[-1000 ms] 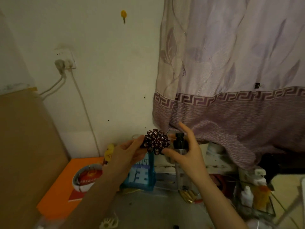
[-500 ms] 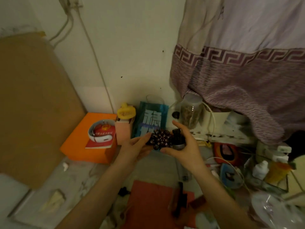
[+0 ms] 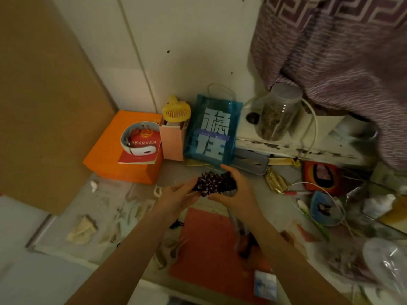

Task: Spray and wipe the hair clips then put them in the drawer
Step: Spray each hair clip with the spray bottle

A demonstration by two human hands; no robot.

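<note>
Nearest the camera, two bare forearms reach in from the lower edge over a cluttered bench point(image 3: 141, 190). A red mat point(image 3: 209, 243) lies flat on the bench beneath them, with a small blue-and-white packet point(image 3: 265, 285) at its near right corner.

Left hand point(image 3: 176, 198): grip pinched on the left edge of a dark flower-shaped hair clip point(image 3: 209, 183) set with small stones, held above the bench over the far edge of the mat. Right hand point(image 3: 236, 190): grip curled round the dark top of a spray bottle point(image 3: 239, 223), index finger raised over the head. The bottle's clear body hangs below the palm; the nozzle sits just beside the clip, and contact cannot be confirmed.

To the left on the bench, pale hair clips point(image 3: 82, 230) lie scattered, blurred.

Farther back stand an orange box point(image 3: 105, 155) carrying a red booklet point(image 3: 141, 150) and a white band, a pink carton point(image 3: 171, 142) holding a yellow handheld fan point(image 3: 176, 111), a blue bag point(image 3: 211, 130) with white characters, and a clear jar point(image 3: 278, 111) of dried matter. A purple patterned curtain point(image 3: 341, 51) hangs at far right.
</note>
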